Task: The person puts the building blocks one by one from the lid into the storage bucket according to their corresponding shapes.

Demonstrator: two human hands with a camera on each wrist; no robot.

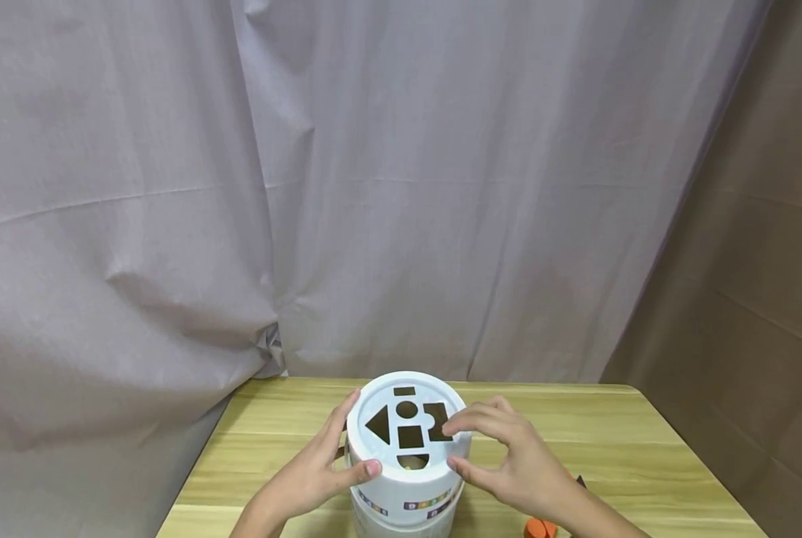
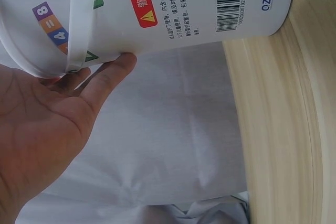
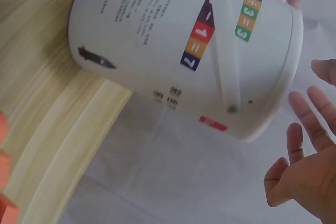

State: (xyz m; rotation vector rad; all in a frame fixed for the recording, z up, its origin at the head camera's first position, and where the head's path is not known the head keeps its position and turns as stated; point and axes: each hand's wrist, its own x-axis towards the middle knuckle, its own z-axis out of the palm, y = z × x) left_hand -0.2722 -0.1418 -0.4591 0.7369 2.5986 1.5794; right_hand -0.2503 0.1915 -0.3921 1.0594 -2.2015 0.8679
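A white shape-sorter bucket (image 2: 184,3) stands upright on the table in all three views. Its round lid (image 1: 379,457) has several cut-out holes, among them a triangle, a circle and a square. My left hand (image 1: 313,468) holds the lid's left side, thumb on the front rim and fingers round the edge. In the left wrist view, fingertips (image 2: 126,62) touch the bucket near its white handle (image 2: 82,19). Over the lid's right edge hovers my right hand (image 1: 508,452), fingers spread and bent, nothing between them. The right wrist view shows those fingers apart from the wall.
Orange blocks (image 1: 537,527) lie on the wooden table (image 1: 616,448) at the front right, partly behind my right forearm. A dark pointed piece (image 1: 581,482) shows beside that forearm. Grey curtains (image 1: 401,187) hang behind the table and along its sides.
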